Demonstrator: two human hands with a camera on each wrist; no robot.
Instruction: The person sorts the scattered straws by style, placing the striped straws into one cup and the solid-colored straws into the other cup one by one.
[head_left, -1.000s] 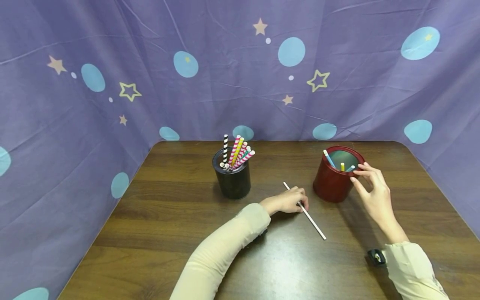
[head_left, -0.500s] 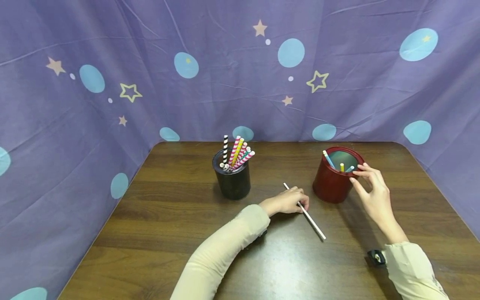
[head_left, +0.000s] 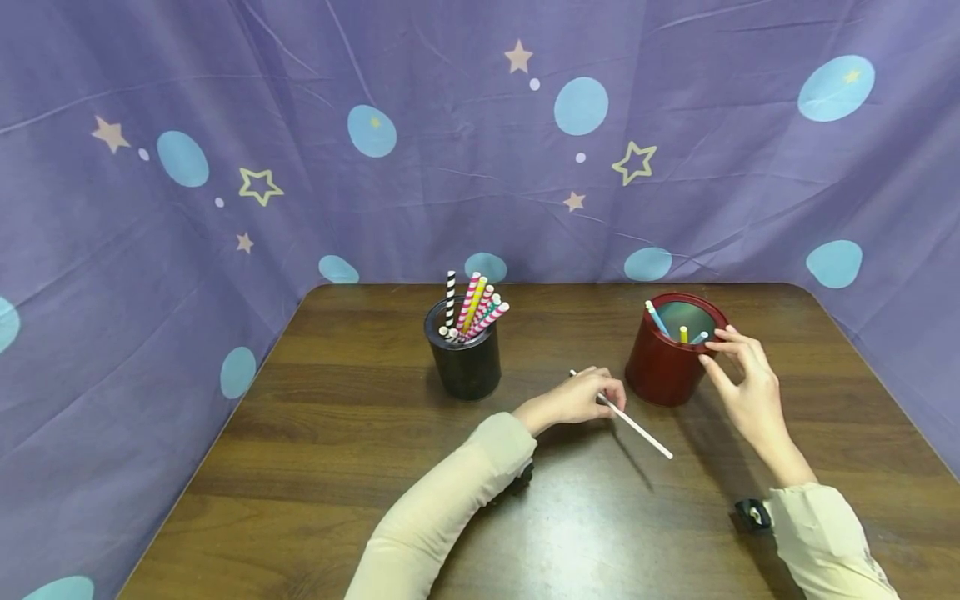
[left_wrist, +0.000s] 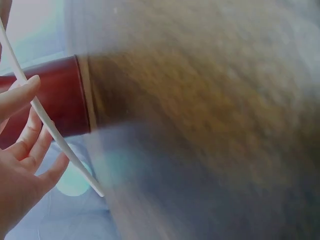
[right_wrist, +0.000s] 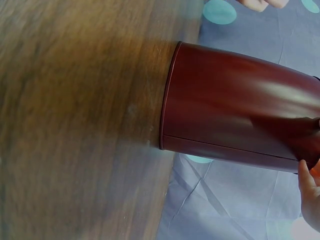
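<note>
My left hand (head_left: pixel 573 400) pinches a white straw (head_left: pixel 637 429) between thumb and fingers, a little above the table. The straw slants, its near end down to the right with its shadow below. In the left wrist view the straw (left_wrist: pixel 60 142) crosses the fingers, in front of the red can. My right hand (head_left: pixel 750 392) holds the rim of the red can (head_left: pixel 663 375) at its right side. The thumb (right_wrist: pixel 306 185) lies on the can's outer wall in the right wrist view. Blue and yellow straws (head_left: pixel 684 335) stand inside this can.
A black can (head_left: pixel 468 371) stands to the left, filled with several striped straws (head_left: pixel 480 304) in pink, yellow, green and black. Both cans stand on a brown wooden table (head_left: pixel 337 417). A purple patterned curtain (head_left: pixel 450 167) hangs behind it and at both sides.
My left hand has lifted the white straw off the table and moved it slightly right; its near end swung up and right. The right hand and both cans have not moved.
</note>
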